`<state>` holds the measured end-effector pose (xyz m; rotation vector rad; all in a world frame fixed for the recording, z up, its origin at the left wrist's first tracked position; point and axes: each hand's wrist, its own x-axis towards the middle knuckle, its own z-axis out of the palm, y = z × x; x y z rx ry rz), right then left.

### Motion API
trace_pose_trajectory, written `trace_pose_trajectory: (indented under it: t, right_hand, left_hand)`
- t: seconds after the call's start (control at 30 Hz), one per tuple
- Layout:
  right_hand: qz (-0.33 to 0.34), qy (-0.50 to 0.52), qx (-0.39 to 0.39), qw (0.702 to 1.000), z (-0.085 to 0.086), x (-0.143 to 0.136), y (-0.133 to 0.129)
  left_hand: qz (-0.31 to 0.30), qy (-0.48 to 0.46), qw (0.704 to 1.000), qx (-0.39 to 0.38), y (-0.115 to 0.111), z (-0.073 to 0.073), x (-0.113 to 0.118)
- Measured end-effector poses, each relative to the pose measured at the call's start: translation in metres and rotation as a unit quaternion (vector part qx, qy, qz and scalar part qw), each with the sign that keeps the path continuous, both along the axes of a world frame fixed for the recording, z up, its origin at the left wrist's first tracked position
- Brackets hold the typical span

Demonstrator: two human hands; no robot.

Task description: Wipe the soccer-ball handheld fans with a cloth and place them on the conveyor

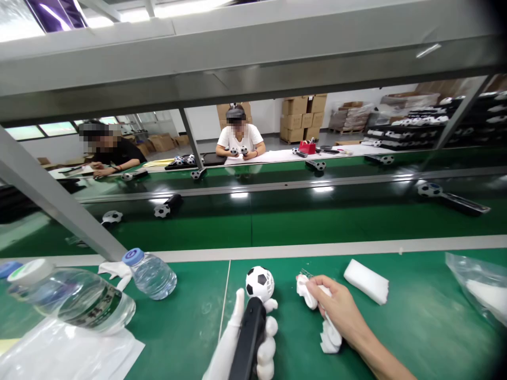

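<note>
My left hand (pixel 266 345), in a white glove, grips the black handle (pixel 247 343) of a gadget topped with a small football-patterned ball (pixel 259 283). It holds the gadget upright over the green table (pixel 415 327) near the front edge. Just to the right, my bare right hand (pixel 338 311) is closed around a crumpled white cloth (pixel 328 338), close to the ball. A white foam block (pixel 366 281) lies on the table a little beyond my right hand.
Two water bottles (pixel 75 298) (pixel 150 273) lie at the left. A clear plastic bag (pixel 479 285) sits at the right. A conveyor belt (pixel 317 221) carries more football gadgets (pixel 447 196). Two people (pixel 240 140) (pixel 111 153) sit across it. A grey metal strut (pixel 51 206) slants at the left.
</note>
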<state>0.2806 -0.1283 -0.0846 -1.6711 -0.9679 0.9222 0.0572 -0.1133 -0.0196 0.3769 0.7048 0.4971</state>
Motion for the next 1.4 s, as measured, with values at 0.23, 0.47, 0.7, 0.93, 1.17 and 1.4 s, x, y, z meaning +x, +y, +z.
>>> trace_pose_trajectory:
  t: [0.23,0.47,0.7,0.93,1.17,1.4]
  right_hand:
    - [0.002,-0.027,-0.006,1.0,-0.001,-0.002,-0.002]
    - [0.001,-0.044,-0.015,0.999,0.002,-0.005,-0.005]
    - [-0.001,-0.066,-0.027,0.997,-0.004,-0.003,-0.006]
    - [0.004,-0.08,-0.04,0.996,0.008,-0.006,-0.01]
    - [0.021,-0.069,-0.042,0.996,0.014,-0.006,-0.012]
    - [0.028,-0.051,-0.049,0.997,0.011,-0.004,-0.013]
  left_hand:
    - [0.012,-0.02,1.0,0.014,-0.005,0.029,-0.009]
    - [0.034,-0.049,0.998,0.015,-0.004,0.03,-0.007]
    - [0.061,-0.087,0.994,0.0,0.002,0.016,0.004]
    - [0.066,-0.106,0.992,-0.015,0.005,0.012,0.0]
    - [0.061,-0.127,0.99,0.0,0.014,-0.004,-0.004]
    - [0.073,-0.097,0.992,0.02,0.014,-0.008,0.0]
